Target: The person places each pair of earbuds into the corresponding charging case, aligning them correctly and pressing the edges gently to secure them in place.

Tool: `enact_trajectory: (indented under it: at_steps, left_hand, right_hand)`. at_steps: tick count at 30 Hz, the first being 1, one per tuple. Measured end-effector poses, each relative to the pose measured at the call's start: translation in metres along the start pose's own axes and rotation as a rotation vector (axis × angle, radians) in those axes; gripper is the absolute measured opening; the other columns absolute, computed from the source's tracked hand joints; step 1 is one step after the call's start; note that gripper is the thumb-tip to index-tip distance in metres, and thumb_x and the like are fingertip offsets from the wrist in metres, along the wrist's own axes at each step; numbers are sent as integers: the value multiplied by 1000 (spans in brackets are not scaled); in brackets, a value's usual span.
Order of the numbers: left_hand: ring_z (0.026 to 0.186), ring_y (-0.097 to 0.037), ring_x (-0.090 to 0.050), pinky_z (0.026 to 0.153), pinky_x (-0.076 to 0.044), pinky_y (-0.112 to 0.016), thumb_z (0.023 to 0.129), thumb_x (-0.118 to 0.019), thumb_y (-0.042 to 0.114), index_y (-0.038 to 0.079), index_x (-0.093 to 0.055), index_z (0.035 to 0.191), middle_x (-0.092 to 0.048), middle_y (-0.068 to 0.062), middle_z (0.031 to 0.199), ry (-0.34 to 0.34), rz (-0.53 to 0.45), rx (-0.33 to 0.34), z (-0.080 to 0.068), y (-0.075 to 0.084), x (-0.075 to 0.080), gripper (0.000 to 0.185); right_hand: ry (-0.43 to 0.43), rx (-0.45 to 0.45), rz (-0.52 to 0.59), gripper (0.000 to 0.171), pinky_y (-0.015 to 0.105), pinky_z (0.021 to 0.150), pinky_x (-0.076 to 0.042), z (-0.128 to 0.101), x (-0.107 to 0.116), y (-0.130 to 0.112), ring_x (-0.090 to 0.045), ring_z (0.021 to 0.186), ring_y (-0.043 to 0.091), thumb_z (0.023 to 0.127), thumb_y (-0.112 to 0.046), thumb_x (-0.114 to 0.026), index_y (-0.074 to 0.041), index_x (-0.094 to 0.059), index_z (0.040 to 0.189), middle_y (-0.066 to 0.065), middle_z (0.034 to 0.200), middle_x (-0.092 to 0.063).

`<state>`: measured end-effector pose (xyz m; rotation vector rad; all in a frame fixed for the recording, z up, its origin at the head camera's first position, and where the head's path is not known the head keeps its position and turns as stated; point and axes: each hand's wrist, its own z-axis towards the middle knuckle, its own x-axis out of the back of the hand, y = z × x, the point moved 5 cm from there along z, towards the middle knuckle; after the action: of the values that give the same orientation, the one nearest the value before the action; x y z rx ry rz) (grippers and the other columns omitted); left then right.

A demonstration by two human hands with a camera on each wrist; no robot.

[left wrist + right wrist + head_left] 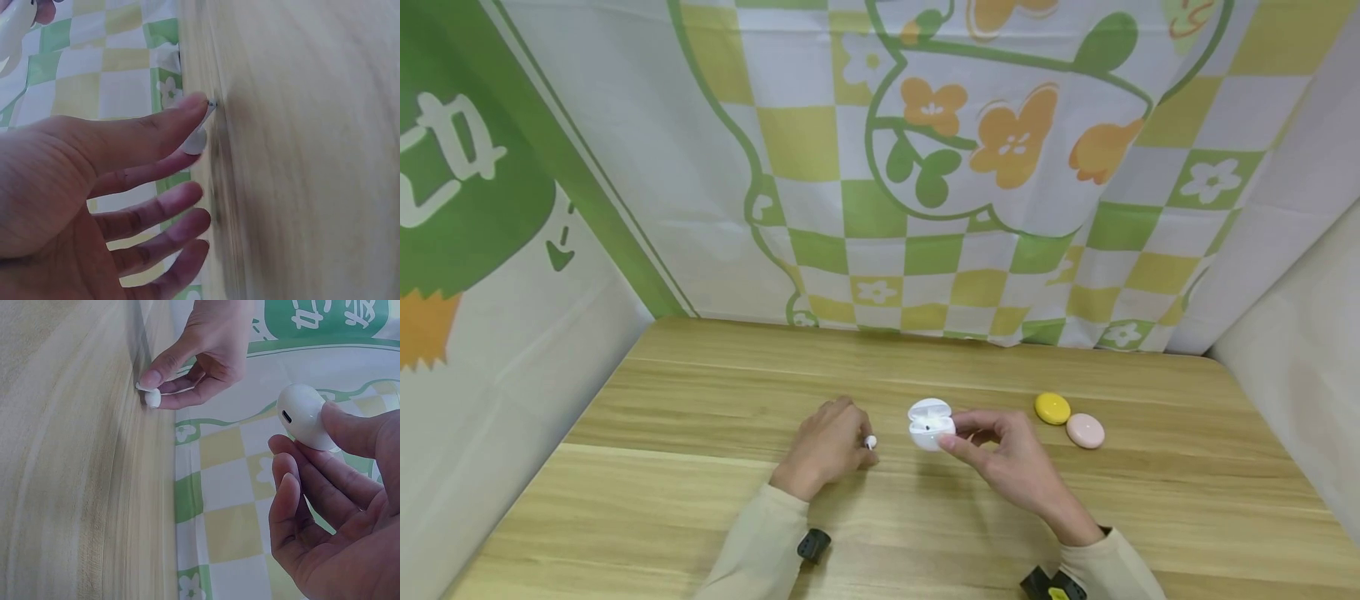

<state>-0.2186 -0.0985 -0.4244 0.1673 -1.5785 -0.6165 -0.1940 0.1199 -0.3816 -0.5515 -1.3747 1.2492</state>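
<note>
My left hand (pixel 859 446) rests low on the wooden table (pixel 700 417) and pinches a small white earbud (pixel 870 442) against the surface. In the right wrist view the earbud (pixel 153 397) sits between that hand's thumb and fingertip. In the left wrist view it (pixel 195 141) shows just behind the fingertips (pixel 190 107). My right hand (pixel 953 437) holds a white earbud case (pixel 931 423) a little above the table, lid open towards me. Thumb and fingers grip the case's rounded shell (pixel 303 415).
A yellow case (pixel 1052 407) and a pink case (pixel 1086 431), both closed, lie on the table right of my right hand. A checked, flowered cloth backdrop (pixel 925 208) hangs behind the table, with cloth walls on both sides.
</note>
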Motion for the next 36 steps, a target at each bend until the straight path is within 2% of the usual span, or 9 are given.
enact_trajectory:
  at_steps: [8, 12, 18, 22, 26, 30, 36]
  left_hand:
    - [97, -27, -59, 85, -52, -51, 73, -92, 17, 15, -72, 79, -62, -2, 101, 44, -43, -25, 0, 0, 10, 21]
    - [106, -30, -60, 90, -51, -56, 74, -92, 20, 16, -73, 81, -64, -4, 110, 95, -45, -35, -2, 3, 23, 20]
    - [113, -32, -59, 91, -52, -55, 76, -90, 22, 12, -74, 88, -63, -6, 117, 175, -46, -86, -9, 14, 44, 22]
    - [112, -30, -60, 91, -52, -49, 75, -91, 21, 12, -74, 90, -63, -5, 116, 260, -89, -157, -15, 24, 59, 24]
    - [110, -28, -60, 93, -51, -46, 75, -92, 20, 12, -74, 91, -64, -5, 114, 333, -144, -270, -19, 36, 69, 25]
    - [110, -25, -60, 93, -52, -43, 76, -91, 19, 10, -74, 93, -64, -5, 113, 369, -182, -373, -23, 50, 70, 26]
    - [109, -23, -59, 87, -54, -39, 77, -90, 19, 8, -73, 96, -63, -5, 113, 395, -190, -474, -26, 68, 67, 27]
  right_hand:
    - [-1, -9, -15, 14, 29, 69, -56, 1, 0, 2, -67, 79, 15, 91, -14, -78, -6, -78, 102, 4, 99, -76]
    - [3, -13, -20, 13, 29, 69, -56, 1, 0, 2, -67, 79, 15, 90, -14, -79, -7, -79, 101, 3, 98, -76]
    - [1, -8, -14, 15, 27, 68, -55, 0, 0, 2, -67, 79, 15, 91, -15, -78, -5, -78, 102, 4, 99, -76]
    - [2, -1, -13, 16, 28, 69, -56, 0, 0, 1, -67, 79, 15, 91, -15, -78, -5, -78, 103, 5, 99, -76]
    - [-1, 10, -20, 16, 29, 70, -56, 0, -1, 0, -67, 80, 15, 91, -14, -78, -5, -78, 103, 5, 100, -76]
    - [-11, 17, -24, 16, 29, 70, -56, 0, -2, -1, -67, 80, 15, 91, -14, -78, -5, -78, 104, 6, 103, -76]
    - [-24, 33, -37, 16, 28, 70, -56, -1, -3, -2, -67, 81, 15, 92, -15, -77, -5, -78, 104, 7, 105, -75]
